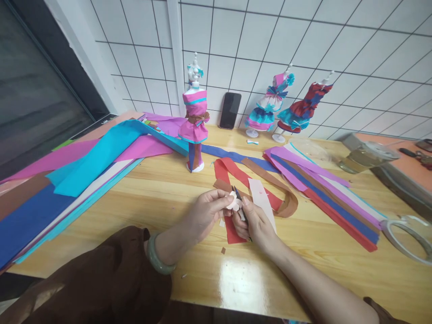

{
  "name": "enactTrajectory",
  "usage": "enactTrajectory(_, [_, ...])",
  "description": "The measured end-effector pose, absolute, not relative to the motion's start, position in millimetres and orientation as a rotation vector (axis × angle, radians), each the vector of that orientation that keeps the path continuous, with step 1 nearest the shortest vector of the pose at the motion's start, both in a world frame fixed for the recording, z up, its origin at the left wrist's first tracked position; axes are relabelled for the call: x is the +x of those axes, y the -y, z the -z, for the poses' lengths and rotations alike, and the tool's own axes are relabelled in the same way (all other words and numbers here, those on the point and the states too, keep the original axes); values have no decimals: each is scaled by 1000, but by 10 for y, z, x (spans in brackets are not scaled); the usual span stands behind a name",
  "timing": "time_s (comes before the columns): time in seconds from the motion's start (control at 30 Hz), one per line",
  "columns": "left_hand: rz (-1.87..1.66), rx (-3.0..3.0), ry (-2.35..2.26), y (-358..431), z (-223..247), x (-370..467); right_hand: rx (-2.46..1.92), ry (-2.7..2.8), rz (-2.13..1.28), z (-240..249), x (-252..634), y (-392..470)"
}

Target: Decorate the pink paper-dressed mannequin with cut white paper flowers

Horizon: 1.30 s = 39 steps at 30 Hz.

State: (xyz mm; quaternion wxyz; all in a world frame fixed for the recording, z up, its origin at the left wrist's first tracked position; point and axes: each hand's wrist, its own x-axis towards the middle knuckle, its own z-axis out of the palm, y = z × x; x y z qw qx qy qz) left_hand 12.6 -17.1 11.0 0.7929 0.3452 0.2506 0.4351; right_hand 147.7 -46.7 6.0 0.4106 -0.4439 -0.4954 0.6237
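Hands: close together over the table (199, 279), nearer its front edge; left hand (204, 213) pinching a white petalled piece (232, 202), right hand (258, 220) closed around a dark-bladed tool (237, 192), its tips beside the piece.
Beneath: red strip (222, 173), brown strip (290, 204), white strip (261, 200).
Back edge: pink-dressed form (196, 130); phone (230, 111) propped against the tiled wall (229, 31).
Left edge: layered coloured strips (101, 157).
Right edge: bundled strips (324, 193), pale ring (393, 236), cup (362, 157).
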Motion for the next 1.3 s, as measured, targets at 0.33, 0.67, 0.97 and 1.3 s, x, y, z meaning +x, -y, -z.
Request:
enactTrajectory(0.33, [-933,771,-605,149,-129,106,-1121,1268,-1556,-94,1493,469])
enactTrajectory(0.67, [-895,912,-661,94,-129,51,-1137,1331,-1542,-104,1529,470])
enactTrajectory(0.97, [-862,919,-636,80,-137,30,-1159,1373,-1520,-121,1550,468])
enactTrajectory(1.3, [-788,989,-625,17,-152,-24,-1178,1428,-1518,-148,1582,470])
